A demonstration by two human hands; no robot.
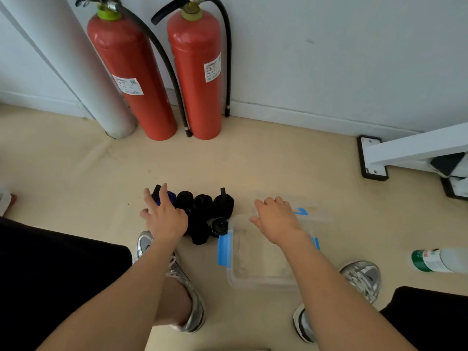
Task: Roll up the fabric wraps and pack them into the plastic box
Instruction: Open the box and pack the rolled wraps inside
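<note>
Black rolled fabric wraps (202, 211) cluster on the beige floor (253, 168) at ten o'clock from the clear plastic box (253, 277). The left hand (164, 216), fingers spread, rests on a blue-and-black wrap (167, 196) at the cluster's nine o'clock end. The right hand (274, 216) hovers, loosely open and empty, over the box's twelve o'clock rim.

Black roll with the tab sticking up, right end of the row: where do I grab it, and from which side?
Take the black roll by its round body, coming from above and the right. Its right and far sides face bare floor; a neighbouring roll crowds its left and a smaller roll lies in front. Leave the tab alone: pulling it may unwind the wrap.
</note>
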